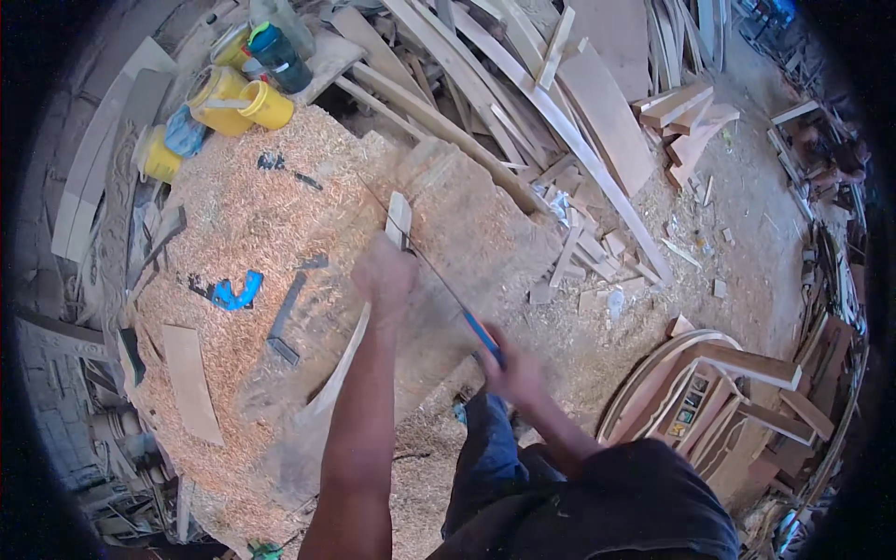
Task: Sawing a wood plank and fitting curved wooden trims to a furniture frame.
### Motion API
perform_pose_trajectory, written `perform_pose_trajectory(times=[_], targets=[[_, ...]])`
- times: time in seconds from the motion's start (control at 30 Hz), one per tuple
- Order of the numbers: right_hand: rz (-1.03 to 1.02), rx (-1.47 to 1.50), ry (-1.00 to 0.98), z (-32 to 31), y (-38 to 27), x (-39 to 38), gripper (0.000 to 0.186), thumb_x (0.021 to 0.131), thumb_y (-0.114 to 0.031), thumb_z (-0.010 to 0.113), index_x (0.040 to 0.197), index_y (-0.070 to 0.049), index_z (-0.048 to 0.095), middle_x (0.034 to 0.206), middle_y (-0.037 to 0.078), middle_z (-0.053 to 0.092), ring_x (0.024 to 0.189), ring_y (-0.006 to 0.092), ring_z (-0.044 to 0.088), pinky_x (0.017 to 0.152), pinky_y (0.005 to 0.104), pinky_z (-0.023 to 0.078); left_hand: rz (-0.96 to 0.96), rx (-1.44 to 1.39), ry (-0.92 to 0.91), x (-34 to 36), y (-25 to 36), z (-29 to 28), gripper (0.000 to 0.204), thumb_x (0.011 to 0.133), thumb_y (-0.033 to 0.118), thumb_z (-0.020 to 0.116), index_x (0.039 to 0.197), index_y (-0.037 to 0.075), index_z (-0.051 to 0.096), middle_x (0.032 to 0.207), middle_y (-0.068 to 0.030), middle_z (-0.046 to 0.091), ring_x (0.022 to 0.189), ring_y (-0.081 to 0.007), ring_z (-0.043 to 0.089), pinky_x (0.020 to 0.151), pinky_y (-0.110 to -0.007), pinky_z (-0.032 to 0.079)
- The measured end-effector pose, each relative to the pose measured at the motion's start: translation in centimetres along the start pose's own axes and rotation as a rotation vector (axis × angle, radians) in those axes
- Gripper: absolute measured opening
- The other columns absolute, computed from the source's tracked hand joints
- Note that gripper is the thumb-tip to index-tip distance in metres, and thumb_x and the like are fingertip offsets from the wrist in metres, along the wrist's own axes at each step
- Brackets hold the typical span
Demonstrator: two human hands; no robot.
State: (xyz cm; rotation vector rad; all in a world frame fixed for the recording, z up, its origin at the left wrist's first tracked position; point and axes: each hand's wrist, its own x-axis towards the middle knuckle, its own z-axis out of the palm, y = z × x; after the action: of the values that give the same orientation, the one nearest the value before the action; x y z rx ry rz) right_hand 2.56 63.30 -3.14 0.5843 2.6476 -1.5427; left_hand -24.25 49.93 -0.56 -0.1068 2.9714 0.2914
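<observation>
My left hand [385, 271] is closed around a pale, curved wooden piece [398, 210] and presses it to the shaving-covered bench [457, 201]. The piece's far end sticks out beyond my fist, and its curved tail runs back beside my forearm. My right hand [515, 375], slightly blurred, grips the blue and red handle of a handsaw [483, 334]. Seen nearly edge-on, the thin blade slants away to the far left and crosses the wood just beyond my left hand. Whether its teeth are in the wood, I cannot tell.
Left on the bench lie a blue-handled tool [238, 291], a dark angled metal tool [287, 317] and a flat board [191, 383]. Yellow buckets [266, 105] and a dark bottle [280, 58] stand far left. Long planks [560, 149] lean beyond; a curved wooden frame [653, 383] is at right.
</observation>
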Motion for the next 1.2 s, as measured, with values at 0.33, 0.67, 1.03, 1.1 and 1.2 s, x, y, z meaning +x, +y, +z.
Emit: perform_pose_trajectory(times=[0.33,0.67,1.03,1.1,1.2], targets=[[-0.070,0.034,-0.016,-2.7,1.3,-7.9,0.048,0.104,-0.026,0.068,0.149,-0.009,0.062,0.101,0.016,0.080,0.074,0.0305,0.073,0.067,0.0397,0.057,-0.041,-0.016,-0.029,-1.2,-1.5,0.3,0.033,0.094,0.033,0.067,0.112,0.005,0.072,0.097,-0.0216,0.078,0.091,-0.0433,0.075,0.081,-0.052,0.057],[-0.068,-0.028,-0.011,2.1,-5.0,7.6,0.047,0.106,-0.039,0.062,0.144,-0.013,0.063,0.095,0.017,0.080,0.074,0.0390,0.073,0.064,0.0479,0.055,0.022,-0.011,-0.004,-0.5,-0.5,0.2,0.027,0.091,0.024,0.068,0.108,0.004,0.072,0.094,-0.0214,0.077,0.088,-0.0427,0.075,0.079,-0.052,0.058],[0.106,-0.088,-0.130,0.9,-2.8,4.1,0.052,0.104,-0.032,0.063,0.153,-0.014,0.058,0.096,0.015,0.079,0.074,0.0355,0.074,0.067,0.0456,0.056,-0.032,0.004,-0.051,-0.1,-0.4,0.6,0.034,0.094,0.035,0.069,0.111,0.006,0.073,0.100,-0.0218,0.078,0.093,-0.0430,0.075,0.081,-0.051,0.057],[-0.013,-0.117,-0.074,2.3,-3.7,8.1,0.052,0.104,-0.036,0.062,0.152,-0.016,0.059,0.093,0.015,0.078,0.072,0.0352,0.073,0.066,0.0470,0.055,-0.009,-0.008,-0.045,-0.2,0.6,0.6,0.032,0.093,0.032,0.069,0.109,0.005,0.073,0.098,-0.0217,0.078,0.091,-0.0430,0.075,0.080,-0.051,0.058],[-0.020,0.003,-0.083,0.7,-4.6,4.9,0.051,0.104,-0.035,0.064,0.152,-0.017,0.059,0.090,0.014,0.078,0.071,0.0358,0.072,0.065,0.0466,0.055,0.003,-0.009,-0.034,-0.6,-1.0,0.5,0.025,0.090,0.025,0.069,0.103,0.004,0.074,0.093,-0.0211,0.078,0.087,-0.0433,0.076,0.079,-0.050,0.059]])
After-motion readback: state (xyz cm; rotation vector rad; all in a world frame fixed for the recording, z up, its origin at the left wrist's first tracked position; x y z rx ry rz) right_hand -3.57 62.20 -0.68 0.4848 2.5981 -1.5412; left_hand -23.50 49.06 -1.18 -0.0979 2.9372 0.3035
